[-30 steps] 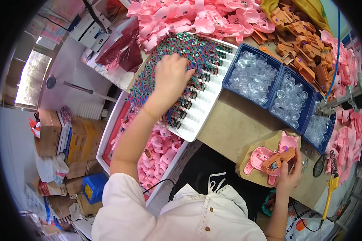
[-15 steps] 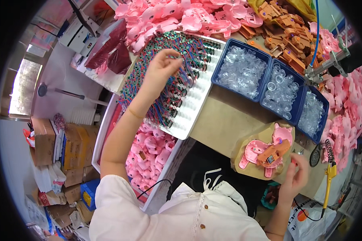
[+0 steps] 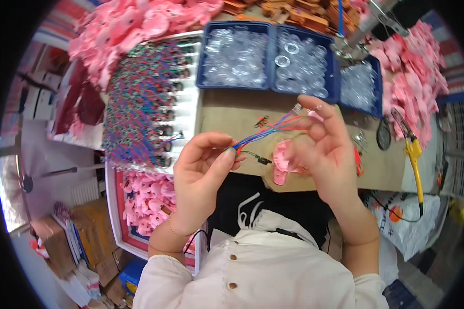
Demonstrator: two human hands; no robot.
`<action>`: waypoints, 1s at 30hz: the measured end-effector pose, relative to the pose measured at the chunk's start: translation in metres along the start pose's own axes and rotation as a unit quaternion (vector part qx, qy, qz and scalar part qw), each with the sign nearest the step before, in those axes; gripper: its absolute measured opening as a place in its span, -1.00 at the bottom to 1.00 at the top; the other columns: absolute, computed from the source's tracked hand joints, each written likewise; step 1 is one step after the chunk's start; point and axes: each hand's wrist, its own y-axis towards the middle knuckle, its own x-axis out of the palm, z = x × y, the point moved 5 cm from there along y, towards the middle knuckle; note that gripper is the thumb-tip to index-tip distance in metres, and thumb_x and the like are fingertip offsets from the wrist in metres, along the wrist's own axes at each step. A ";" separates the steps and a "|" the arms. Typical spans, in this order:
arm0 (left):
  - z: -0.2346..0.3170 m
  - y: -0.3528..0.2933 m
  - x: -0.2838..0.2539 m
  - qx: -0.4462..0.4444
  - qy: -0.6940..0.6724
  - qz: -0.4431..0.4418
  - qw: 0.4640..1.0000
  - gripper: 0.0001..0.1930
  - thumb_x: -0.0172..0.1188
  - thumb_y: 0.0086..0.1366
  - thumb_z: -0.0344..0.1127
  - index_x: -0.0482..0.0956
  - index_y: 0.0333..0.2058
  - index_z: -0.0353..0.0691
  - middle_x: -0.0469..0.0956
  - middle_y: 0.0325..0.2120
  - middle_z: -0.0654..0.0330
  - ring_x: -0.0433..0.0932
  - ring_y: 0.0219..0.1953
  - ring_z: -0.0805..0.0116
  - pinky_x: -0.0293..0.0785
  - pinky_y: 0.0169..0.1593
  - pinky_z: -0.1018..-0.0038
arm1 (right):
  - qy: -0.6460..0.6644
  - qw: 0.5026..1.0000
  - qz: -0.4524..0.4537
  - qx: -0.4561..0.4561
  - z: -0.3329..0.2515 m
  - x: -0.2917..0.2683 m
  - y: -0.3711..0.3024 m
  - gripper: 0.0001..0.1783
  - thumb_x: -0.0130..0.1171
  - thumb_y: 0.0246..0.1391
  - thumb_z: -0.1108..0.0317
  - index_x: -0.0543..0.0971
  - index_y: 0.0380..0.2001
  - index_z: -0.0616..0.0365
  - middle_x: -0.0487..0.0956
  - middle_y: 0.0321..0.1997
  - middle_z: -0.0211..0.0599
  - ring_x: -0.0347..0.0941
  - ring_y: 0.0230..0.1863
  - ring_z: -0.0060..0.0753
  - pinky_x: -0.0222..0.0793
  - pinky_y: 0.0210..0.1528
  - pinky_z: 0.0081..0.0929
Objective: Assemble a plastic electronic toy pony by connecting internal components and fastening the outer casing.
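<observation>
In the middle, my left hand (image 3: 203, 172) pinches a bundle of wires (image 3: 263, 135), red, blue, green and purple, between thumb and fingers. Small parts hang from the wire ends, among them a little black piece (image 3: 263, 160) on a green wire. My right hand (image 3: 327, 154) is raised at the far ends of the bundle, its fingers bent and apart, with wire ends lying against the fingertips; its thumb is blurred. Behind that hand, a pink plastic shell (image 3: 280, 172) rests on a tan holder (image 3: 288, 186), mostly hidden.
A white foam tray (image 3: 189, 110) carries many wired circuit boards at left. Blue bins (image 3: 237, 86) of clear plastic pieces line the back. Pink shells (image 3: 149, 23) and orange parts (image 3: 307, 18) lie heaped beyond. A yellow-handled soldering iron (image 3: 414, 154) hangs at right.
My left hand has come from the tray toward the middle and now holds the wire bundle. My right hand has moved up and left to meet it. The view has shifted.
</observation>
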 end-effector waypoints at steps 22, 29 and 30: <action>0.007 0.022 0.037 0.105 0.292 -0.133 0.941 -0.88 0.23 0.10 -0.56 0.60 -0.34 -0.31 0.55 -0.36 0.16 0.51 -0.30 0.38 0.42 -0.24 0.54 | -0.089 0.992 0.087 -0.037 -0.026 -0.043 0.016 -0.70 0.12 0.10 0.50 0.46 -0.07 0.31 0.58 -0.30 -0.22 0.51 -0.22 -0.52 0.42 -0.14 -0.65; -0.031 0.029 0.039 0.278 0.626 -0.076 0.725 -0.88 0.29 0.03 -0.51 0.61 -0.40 -0.23 0.49 -0.36 0.17 0.42 -0.35 0.21 0.36 -0.30 0.39 | -0.333 0.912 0.239 -0.008 -0.011 -0.134 -0.093 -0.77 0.09 0.13 0.49 0.53 -0.13 0.28 0.57 -0.22 -0.34 0.47 -0.16 -0.55 0.38 -0.11 -0.56; -0.038 0.027 0.039 0.262 0.598 -0.084 0.753 -0.88 0.28 0.03 -0.50 0.61 -0.39 -0.23 0.50 -0.36 0.17 0.43 -0.35 0.20 0.36 -0.30 0.38 | -0.283 0.903 0.323 -0.023 -0.007 -0.164 -0.110 -0.72 0.10 0.13 0.47 0.50 -0.07 0.26 0.56 -0.17 -0.33 0.47 -0.14 -0.55 0.37 -0.13 -0.58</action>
